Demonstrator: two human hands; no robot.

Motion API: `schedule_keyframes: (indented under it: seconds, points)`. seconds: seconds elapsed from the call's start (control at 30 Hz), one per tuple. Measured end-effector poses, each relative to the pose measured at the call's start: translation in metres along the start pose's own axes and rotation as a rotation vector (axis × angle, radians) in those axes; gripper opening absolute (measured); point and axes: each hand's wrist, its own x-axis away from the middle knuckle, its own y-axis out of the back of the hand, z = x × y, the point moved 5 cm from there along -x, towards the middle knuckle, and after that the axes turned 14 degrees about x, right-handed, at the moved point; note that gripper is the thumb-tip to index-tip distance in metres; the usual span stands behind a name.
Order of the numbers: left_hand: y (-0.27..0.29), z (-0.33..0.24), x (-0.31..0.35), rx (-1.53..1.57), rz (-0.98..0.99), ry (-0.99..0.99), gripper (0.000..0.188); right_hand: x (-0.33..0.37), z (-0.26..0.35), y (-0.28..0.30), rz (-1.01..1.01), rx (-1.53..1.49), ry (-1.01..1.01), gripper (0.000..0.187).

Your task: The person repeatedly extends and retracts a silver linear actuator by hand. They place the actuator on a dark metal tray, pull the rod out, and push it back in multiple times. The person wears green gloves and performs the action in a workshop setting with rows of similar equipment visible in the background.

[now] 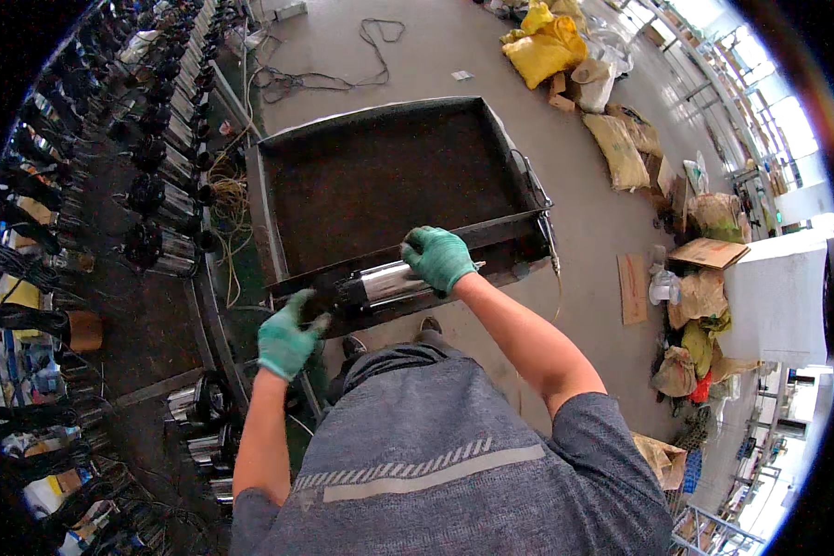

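A shiny steel cylinder with a black end, perhaps a pump or motor [394, 282], lies sideways along the near strip of a large dark metal tray [366, 252]. My right hand [440, 259], in a green glove, is over the cylinder's right part with its fingers curled together. What those fingers hold, if anything, is hidden. Left of the black end, my left hand [287, 341] wears a matching glove. Its thumb and fingers are apart, and nothing shows between them.
Rows of similar steel cylinders [171, 250] with black cables stand on the left. Hoses and a metal fitting [542, 208] hang at the tray's right side. A dark cable [329, 82] lies on the floor beyond. Sacks [616, 148] and cardboard [632, 289] line the right.
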Motion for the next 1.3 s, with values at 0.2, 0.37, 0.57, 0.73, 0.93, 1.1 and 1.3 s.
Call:
schedule_keyframes:
  seconds: [0.2,0.37,0.57,0.73,0.93,1.1,1.3]
  points:
    - [-0.059,-0.022,-0.044,-0.286,0.171,0.17,0.08,-0.003,-0.106,0.013,-0.166,-0.389,-0.322,0.031]
    - [-0.086,-0.012,-0.051,-0.424,0.301,0.086,0.09,0.031,-0.158,-0.025,0.437,0.101,0.061,0.041]
    - [-0.086,-0.01,-0.048,-0.449,0.342,0.207,0.091,0.047,-0.156,-0.042,0.951,-0.485,-0.356,0.05]
    - [-0.078,-0.019,-0.049,-0.441,0.367,0.353,0.108,0.04,-0.153,-0.056,0.994,-0.716,-0.316,0.03]
    - [-0.077,-0.028,-0.054,-0.413,0.402,0.366,0.102,0.044,-0.172,-0.071,1.072,-0.726,-0.265,0.023]
    - [-0.077,-0.026,-0.054,-0.427,0.428,0.408,0.102,0.032,-0.147,-0.056,0.574,0.272,0.301,0.013]
    - [-0.08,-0.022,-0.054,-0.41,0.404,0.361,0.102,0.041,-0.155,-0.063,0.485,0.272,0.078,0.023]
